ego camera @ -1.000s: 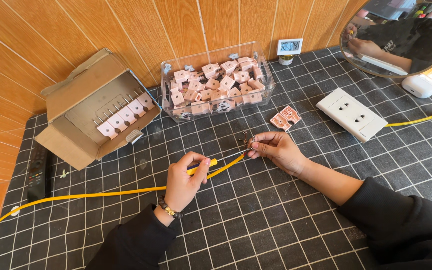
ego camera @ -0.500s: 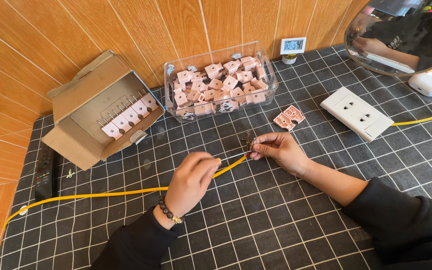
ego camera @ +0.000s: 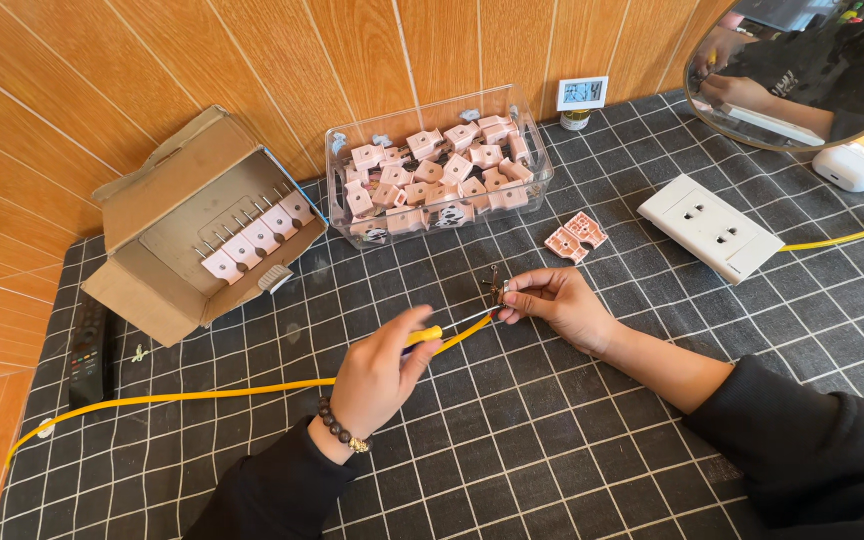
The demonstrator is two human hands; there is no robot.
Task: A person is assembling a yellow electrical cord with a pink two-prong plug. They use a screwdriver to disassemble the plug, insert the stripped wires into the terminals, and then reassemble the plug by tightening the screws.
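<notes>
Two hands meet over the gridded tabletop (ego camera: 572, 440): the left hand (ego camera: 377, 375) is closed around a yellow-handled screwdriver (ego camera: 442, 335) whose shaft points rightward and slightly away toward the small metal contact piece (ego camera: 495, 287) pinched in the right hand (ego camera: 557, 305)'s fingertips.

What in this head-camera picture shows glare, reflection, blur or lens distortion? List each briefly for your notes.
Head view: daylight is even and shadows are soft; the mirror at top right reflects a dark sleeve and a hand; bright glare washes out the frame's right edge near the small white case; the clear plastic tub shows small highlights; wall boards bow slightly towards the edges; the left hand and right hand look sharp.
</notes>
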